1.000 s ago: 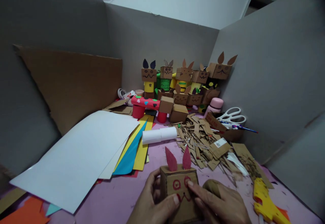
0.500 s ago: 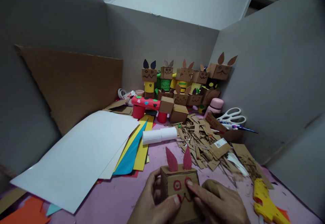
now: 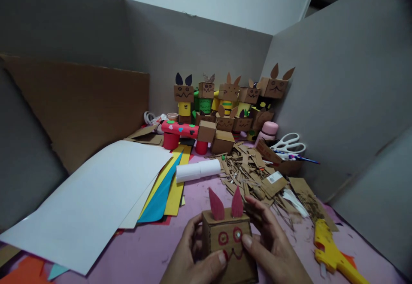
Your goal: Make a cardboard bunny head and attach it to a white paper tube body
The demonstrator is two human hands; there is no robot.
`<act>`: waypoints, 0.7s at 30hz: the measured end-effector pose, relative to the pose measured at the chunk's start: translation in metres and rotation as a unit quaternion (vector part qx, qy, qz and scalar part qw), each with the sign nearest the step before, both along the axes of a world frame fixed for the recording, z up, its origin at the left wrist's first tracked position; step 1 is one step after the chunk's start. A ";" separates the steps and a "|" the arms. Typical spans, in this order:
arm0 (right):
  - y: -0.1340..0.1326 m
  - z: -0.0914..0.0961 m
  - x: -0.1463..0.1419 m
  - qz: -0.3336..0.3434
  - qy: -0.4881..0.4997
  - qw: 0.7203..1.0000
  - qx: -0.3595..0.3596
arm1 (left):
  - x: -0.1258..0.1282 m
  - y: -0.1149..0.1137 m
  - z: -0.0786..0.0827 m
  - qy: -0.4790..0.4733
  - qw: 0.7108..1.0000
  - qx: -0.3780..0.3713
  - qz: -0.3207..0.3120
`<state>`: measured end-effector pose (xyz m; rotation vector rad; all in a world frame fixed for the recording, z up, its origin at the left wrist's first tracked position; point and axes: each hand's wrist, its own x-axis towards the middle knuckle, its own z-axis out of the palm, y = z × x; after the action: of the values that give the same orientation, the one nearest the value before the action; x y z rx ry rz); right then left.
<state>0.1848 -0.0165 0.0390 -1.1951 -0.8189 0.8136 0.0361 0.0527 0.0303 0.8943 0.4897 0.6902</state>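
Note:
A small cardboard box head (image 3: pixel 230 241) with two pink paper ears, red-ringed eyes and a drawn mouth is held upright low in the view. My left hand (image 3: pixel 196 252) wraps its left side, thumb across the front beside the mouth. From the other side my right hand (image 3: pixel 270 243) grips it, thumb on the front near the right-hand eye and fingers round the side. A small white spot shows in that eye. Red colour marks the tip of my left thumb. The box's underside is out of sight.
White sheets (image 3: pixel 96 202) over coloured paper lie left, with a white paper roll (image 3: pixel 198 170) beyond. Cardboard scraps (image 3: pixel 246 168), scissors (image 3: pixel 289 143) and a yellow glue gun (image 3: pixel 334 249) sit right. Cardboard animals (image 3: pixel 228 93) and a red-bodied figure (image 3: pixel 180 129) stand at the back.
My right index finger has left the right-hand eye, where a white spot now shows. That hand has opened out and taken the box's right side. The view has shifted slightly right.

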 end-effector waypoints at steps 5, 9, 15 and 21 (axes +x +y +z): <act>0.001 0.004 0.000 0.000 0.010 1.000 -0.013 | 0.001 -0.002 -0.001 -0.010 1.000 0.005 0.010; 0.002 0.006 -0.001 0.002 0.025 1.000 -0.015 | 0.001 -0.003 -0.002 0.003 1.000 0.012 0.015; 0.003 0.003 -0.002 0.014 0.032 0.999 -0.016 | 0.002 -0.004 -0.005 0.004 1.000 0.019 0.014; 0.003 0.002 -0.002 0.018 0.034 0.999 -0.020 | 0.002 -0.004 -0.006 0.003 1.000 0.029 0.013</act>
<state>0.1826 -0.0139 0.0410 -1.1846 -0.7736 0.9000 0.0377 0.0486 0.0241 0.9451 0.4886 0.7281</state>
